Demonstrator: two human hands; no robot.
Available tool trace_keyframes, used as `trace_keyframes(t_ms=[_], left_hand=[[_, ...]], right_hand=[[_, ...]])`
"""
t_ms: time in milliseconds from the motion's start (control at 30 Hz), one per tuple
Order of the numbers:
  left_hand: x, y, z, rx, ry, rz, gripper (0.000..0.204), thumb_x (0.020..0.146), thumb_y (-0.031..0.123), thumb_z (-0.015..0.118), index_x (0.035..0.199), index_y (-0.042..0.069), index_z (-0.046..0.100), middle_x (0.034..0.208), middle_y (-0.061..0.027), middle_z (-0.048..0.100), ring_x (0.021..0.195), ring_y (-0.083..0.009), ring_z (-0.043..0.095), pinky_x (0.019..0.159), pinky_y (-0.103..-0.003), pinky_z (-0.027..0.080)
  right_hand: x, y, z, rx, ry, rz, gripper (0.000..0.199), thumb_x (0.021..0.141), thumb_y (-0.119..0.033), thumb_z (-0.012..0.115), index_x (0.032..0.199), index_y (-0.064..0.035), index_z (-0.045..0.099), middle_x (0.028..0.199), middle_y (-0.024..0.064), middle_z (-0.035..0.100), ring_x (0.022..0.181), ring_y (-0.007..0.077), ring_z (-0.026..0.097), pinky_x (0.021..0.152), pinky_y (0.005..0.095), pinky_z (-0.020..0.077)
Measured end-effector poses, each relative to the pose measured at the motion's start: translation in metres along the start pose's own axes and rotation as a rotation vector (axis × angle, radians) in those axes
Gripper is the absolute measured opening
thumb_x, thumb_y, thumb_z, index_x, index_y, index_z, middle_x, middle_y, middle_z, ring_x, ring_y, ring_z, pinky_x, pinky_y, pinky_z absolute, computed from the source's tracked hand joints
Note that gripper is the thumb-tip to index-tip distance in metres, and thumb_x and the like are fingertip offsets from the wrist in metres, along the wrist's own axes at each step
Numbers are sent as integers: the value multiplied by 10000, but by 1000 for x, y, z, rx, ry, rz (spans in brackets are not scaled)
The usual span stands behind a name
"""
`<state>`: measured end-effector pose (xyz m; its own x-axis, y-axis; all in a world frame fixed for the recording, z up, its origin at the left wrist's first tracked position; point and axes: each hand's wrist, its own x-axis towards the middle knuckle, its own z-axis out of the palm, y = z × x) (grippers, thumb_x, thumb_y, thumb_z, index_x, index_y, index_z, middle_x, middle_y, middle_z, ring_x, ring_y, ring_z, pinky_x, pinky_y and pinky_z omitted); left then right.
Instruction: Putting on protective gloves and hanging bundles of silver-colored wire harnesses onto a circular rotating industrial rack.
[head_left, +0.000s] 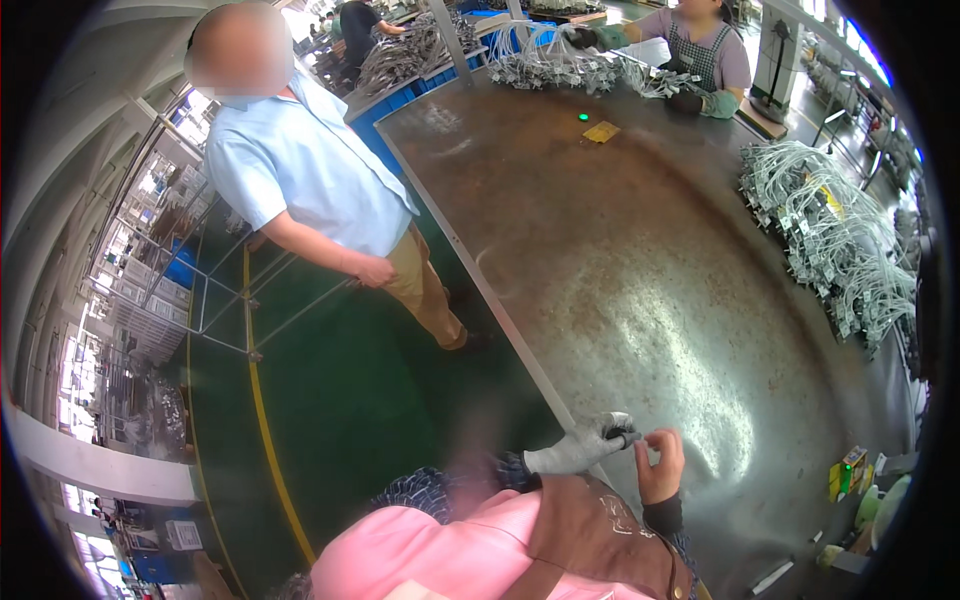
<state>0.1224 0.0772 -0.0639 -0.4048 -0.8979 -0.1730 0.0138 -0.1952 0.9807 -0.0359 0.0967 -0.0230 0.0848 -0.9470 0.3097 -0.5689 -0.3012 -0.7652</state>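
Pink garment [430,550] below-left of both hands; right hand [661,468] curls narrowly beside gloved left hand [592,440], grips indiscernible; glove [556,457] adjustment seems underway, next needing a pinch.

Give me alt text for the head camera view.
A gloved left hand and bare right hand sit close together at a metal table. Cables lie heaped along its far and right sides; a person in light blue stands left.
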Motion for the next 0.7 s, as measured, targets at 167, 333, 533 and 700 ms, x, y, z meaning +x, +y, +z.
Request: trace_keyframes(t_ms=[167, 333, 533, 700], left_hand=[[4, 10, 1, 411, 45, 52, 162, 799, 70, 543, 948, 11, 568, 852, -103, 605, 808, -203, 580, 737, -304, 461], [8, -16, 1, 607, 70, 131, 106, 822, 67, 509, 903, 17, 556, 824, -108, 579, 782, -212, 566, 714, -321, 455], [10, -49, -3, 472, 149, 216, 101, 814, 132, 498, 857, 59, 552, 818, -131, 583, 772, -299, 570, 672, -375, 445], [19, -31, 4, 342, 160, 111, 94, 808, 121, 495, 846, 76, 568, 842, -126, 581, 790, -265, 573, 693, -367, 447]], right_hand=[[-5, 7, 14, 172, -42, 196, 143, 707, -2, 668, 777, 7, 544, 722, 117, 556, 626, 232, 569, 583, 309, 455], [-13, 20, 24, 117, -71, 190, 111, 697, 14, 619, 771, 3, 537, 731, 147, 561, 644, 283, 573, 585, 346, 458], [-11, 25, 49, -39, -37, 108, 109, 665, 27, 571, 734, -11, 496, 712, 172, 536, 652, 366, 538, 582, 425, 437], [-7, 31, 42, -134, -3, 9, 159, 624, 18, 594, 738, -28, 495, 694, 131, 506, 624, 311, 516, 559, 390, 425]])
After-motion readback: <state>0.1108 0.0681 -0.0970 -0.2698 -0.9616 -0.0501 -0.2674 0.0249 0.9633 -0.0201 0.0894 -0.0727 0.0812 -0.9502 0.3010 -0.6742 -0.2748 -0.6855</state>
